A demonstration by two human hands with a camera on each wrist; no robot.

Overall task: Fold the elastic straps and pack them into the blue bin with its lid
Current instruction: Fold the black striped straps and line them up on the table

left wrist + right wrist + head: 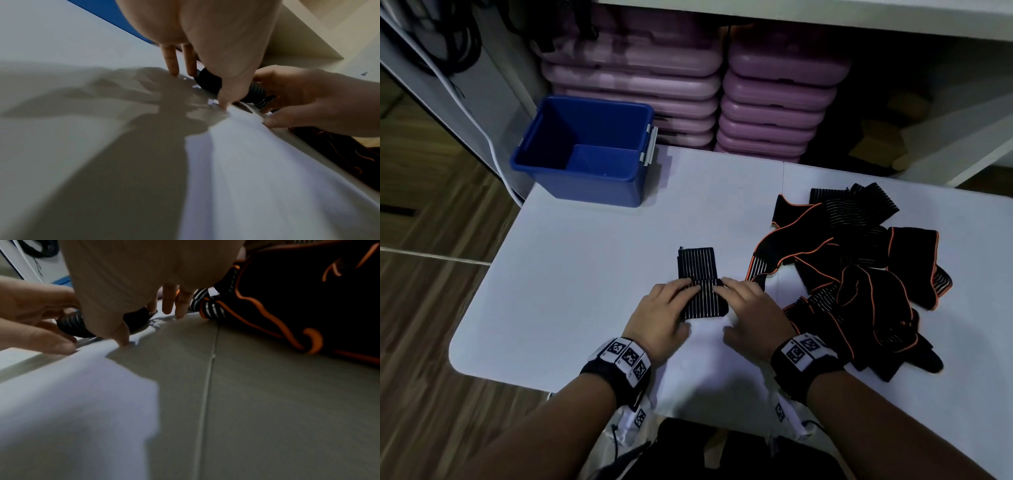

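Observation:
A black strap with white stripes (pixel 697 263) lies in the middle of the white table (pixel 585 291), its near end doubled over into a rounded fold (pixel 209 81) (pixel 69 324). My left hand (pixel 681 305) (pixel 197 87) and right hand (pixel 729 308) (pixel 147 326) both hold that fold, fingers on top and thumbs at its near edge on the table. The blue bin (pixel 599 188) stands open at the table's far left corner, with white latches on its right side. Its lid is not in view. A heap of black straps with orange trim (pixel 859 274) (pixel 308 296) lies to the right.
Stacked purple cases (pixel 767 113) fill the shelf behind the table. A white cable (pixel 482 130) runs down at the left, beside the bin. The table's left and near edges drop to a wooden floor (pixel 431 308). A seam (pixel 207 386) crosses the tabletop.

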